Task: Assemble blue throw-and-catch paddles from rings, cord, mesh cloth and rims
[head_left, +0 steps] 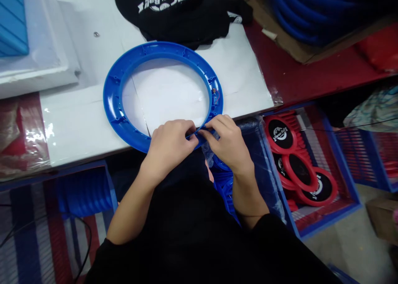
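A blue plastic ring [112,94] lies on the white-covered table, its ribbed hollow side facing up. Both hands are at its near right edge. My left hand [171,144] is closed with thumb and fingertips pinched at the rim. Just beside it, my right hand [226,139] pinches at the same stretch of rim. Whether something small sits between the fingertips is hidden. A small circuit piece with a red wire [216,96] rests in the ring's channel on the right. Beyond the ring lies a heap of black fabric [186,20] with white "Throw Ball" print.
A white foam box [37,74] with a blue block stands at left. At back right, a cardboard box [303,56] holds blue rings. Below the table, a blue crate [326,230] contains red-rimmed discs [298,172]. Blue rings [85,197] stack at lower left. A small metal piece [96,34] lies on the table.
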Action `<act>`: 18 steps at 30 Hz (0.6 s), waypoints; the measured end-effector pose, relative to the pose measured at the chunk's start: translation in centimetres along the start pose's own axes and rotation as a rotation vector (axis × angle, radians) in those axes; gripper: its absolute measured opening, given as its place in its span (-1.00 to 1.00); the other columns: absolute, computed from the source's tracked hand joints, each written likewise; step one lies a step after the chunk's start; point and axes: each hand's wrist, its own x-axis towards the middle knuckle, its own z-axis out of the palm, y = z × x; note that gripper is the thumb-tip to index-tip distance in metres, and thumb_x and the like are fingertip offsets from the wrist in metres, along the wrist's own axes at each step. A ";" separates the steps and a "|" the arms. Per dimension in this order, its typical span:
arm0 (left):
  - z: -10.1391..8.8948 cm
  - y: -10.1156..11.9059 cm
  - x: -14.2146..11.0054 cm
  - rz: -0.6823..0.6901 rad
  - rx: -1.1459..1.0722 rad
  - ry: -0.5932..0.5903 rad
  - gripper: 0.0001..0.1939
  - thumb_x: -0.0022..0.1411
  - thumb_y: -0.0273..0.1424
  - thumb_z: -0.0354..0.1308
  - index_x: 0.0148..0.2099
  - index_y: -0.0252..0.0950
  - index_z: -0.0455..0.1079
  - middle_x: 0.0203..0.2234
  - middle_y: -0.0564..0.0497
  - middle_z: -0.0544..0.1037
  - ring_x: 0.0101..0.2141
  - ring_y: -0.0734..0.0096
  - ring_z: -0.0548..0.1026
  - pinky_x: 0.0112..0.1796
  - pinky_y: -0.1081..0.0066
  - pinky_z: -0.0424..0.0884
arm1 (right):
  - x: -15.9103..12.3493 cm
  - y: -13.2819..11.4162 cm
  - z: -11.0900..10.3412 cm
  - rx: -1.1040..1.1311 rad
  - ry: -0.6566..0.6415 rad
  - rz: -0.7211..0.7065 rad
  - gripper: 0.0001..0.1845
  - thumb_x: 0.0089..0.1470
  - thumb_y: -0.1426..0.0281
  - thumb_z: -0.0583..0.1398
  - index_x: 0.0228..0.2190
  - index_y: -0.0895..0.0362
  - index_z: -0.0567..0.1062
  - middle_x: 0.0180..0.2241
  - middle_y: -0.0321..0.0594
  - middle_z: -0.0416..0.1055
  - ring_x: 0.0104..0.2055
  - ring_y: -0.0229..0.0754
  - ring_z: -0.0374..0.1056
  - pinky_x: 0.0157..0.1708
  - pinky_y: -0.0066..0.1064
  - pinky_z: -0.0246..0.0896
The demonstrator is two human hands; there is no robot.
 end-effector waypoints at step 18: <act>-0.7 0.5 0.3 0.145 0.104 -0.077 -0.72 0.46 -0.39 0.03 -0.03 -0.26 0.59 -0.13 -0.11 0.70 -0.14 0.11 0.64 -0.18 0.22 0.46 | -0.8 -0.5 -0.7 0.029 -0.076 -0.012 -0.77 0.38 0.51 0.12 -0.22 0.10 0.58 -0.24 -0.09 0.46 -0.14 -0.01 0.37 -0.11 -0.12 0.37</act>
